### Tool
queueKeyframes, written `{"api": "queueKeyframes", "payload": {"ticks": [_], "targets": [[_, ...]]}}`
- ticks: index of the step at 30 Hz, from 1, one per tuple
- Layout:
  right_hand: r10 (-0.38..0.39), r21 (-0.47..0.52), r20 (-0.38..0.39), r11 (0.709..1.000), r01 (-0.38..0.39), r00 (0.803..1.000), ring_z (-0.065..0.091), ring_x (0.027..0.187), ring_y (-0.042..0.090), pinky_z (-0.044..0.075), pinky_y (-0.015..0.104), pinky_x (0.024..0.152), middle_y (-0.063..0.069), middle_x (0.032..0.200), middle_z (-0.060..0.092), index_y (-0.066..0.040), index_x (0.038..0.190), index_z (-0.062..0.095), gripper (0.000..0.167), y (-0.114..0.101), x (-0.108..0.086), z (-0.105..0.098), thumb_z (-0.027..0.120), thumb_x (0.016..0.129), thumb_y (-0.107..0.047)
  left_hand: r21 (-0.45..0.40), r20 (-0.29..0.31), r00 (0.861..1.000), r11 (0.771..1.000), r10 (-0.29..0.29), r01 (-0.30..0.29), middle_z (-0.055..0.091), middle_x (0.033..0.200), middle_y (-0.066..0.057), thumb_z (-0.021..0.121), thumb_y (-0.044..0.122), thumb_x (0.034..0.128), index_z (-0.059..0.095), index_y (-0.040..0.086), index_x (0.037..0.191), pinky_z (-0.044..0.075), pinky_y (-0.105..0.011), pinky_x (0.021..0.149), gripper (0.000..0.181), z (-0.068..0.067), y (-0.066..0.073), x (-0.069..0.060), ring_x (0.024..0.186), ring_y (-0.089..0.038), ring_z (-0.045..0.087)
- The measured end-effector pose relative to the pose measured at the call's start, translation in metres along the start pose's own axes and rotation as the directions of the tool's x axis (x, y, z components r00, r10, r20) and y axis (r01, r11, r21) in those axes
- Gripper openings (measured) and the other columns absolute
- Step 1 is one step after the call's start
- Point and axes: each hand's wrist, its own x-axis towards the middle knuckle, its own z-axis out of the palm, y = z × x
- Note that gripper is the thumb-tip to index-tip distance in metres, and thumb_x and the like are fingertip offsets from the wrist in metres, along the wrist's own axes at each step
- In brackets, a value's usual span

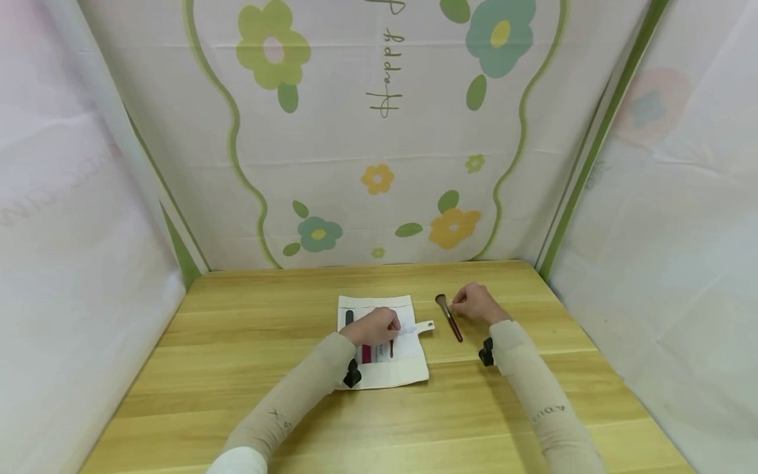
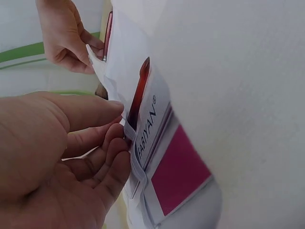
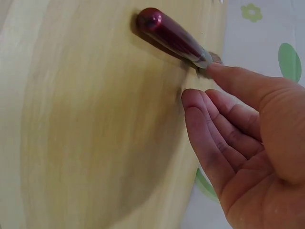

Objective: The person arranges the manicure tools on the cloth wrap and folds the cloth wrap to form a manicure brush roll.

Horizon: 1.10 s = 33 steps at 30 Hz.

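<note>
A white fabric pouch (image 1: 391, 375) lies unfolded on the table, its snap strap (image 1: 424, 327) pointing right. Over its middle, my left hand (image 1: 376, 326) pinches the edge of an inner pocket (image 2: 138, 167) between thumb and fingers. In that pocket stand a slim reddish-brown tool (image 2: 139, 93) and a card with a magenta block (image 2: 180, 171); a dark tool (image 1: 349, 317) is partly covered by my hand. Right of the pouch lies a makeup brush (image 1: 453, 324) with a dark red handle. My right hand (image 1: 478, 303) is beside it, thumb at the ferrule, the other fingers apart from it.
The wooden table (image 1: 237, 342) extends around the pouch and brush. A printed floral cloth (image 1: 331, 131) rises at its back edge, with white cloth walls (image 1: 71, 263) on the left and right.
</note>
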Motion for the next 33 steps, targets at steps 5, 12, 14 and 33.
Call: {"api": "queueKeyframes", "payload": {"ticks": [5, 12, 14, 33], "targets": [[0.008, 0.014, 0.028, 1.000, -0.009, 1.000, 0.061, 0.068, 0.016, 0.050, 0.028, 0.064, 0.009, 0.080, 0.076, -0.005, 0.085, 0.080, 0.020, -0.003, 0.001, 0.002, 0.078, 0.097, -0.021, -0.020, 0.002, 1.000, 1.000, -0.010, 0.010, 0.070, 0.108, -0.007, 0.059, 0.006, 0.1058, 0.069, 0.001, 0.115, 0.056, -0.031, 0.090, 0.015, 0.003, -0.002, 0.001, 0.087, -0.009, 0.059], [0.015, -0.005, 0.097, 1.000, -0.014, 0.995, 0.047, 0.056, 0.012, 0.042, 0.028, 0.060, 0.013, 0.072, 0.074, -0.003, 0.078, 0.079, 0.028, -0.011, 0.006, 0.002, 0.076, 0.099, -0.021, 0.001, 0.000, 1.000, 1.000, -0.016, 0.016, 0.069, 0.104, -0.004, 0.060, 0.009, 0.1064, 0.070, 0.004, 0.111, 0.054, -0.029, 0.088, 0.012, 0.006, -0.006, 0.004, 0.083, -0.008, 0.057], [0.021, -0.026, 0.116, 1.000, -0.018, 0.993, 0.043, 0.054, 0.012, 0.040, 0.029, 0.059, 0.013, 0.070, 0.074, -0.003, 0.075, 0.079, 0.031, -0.014, 0.008, 0.002, 0.076, 0.099, -0.022, 0.012, 0.001, 1.000, 1.000, -0.015, 0.015, 0.069, 0.103, -0.002, 0.059, 0.010, 0.1067, 0.069, 0.006, 0.109, 0.053, -0.027, 0.085, 0.011, 0.007, -0.008, 0.005, 0.081, -0.008, 0.056], [0.025, 0.042, 0.165, 0.999, -0.033, 0.986, 0.039, 0.051, 0.011, 0.037, 0.028, 0.058, 0.008, 0.066, 0.073, -0.007, 0.061, 0.065, 0.040, -0.024, 0.016, 0.004, 0.068, 0.100, -0.013, -0.074, 0.024, 1.000, 0.997, -0.014, 0.016, 0.061, 0.090, 0.001, 0.058, 0.015, 0.1092, 0.065, 0.010, 0.100, 0.048, -0.025, 0.073, 0.012, 0.000, -0.017, 0.004, 0.078, -0.010, 0.054]]}}
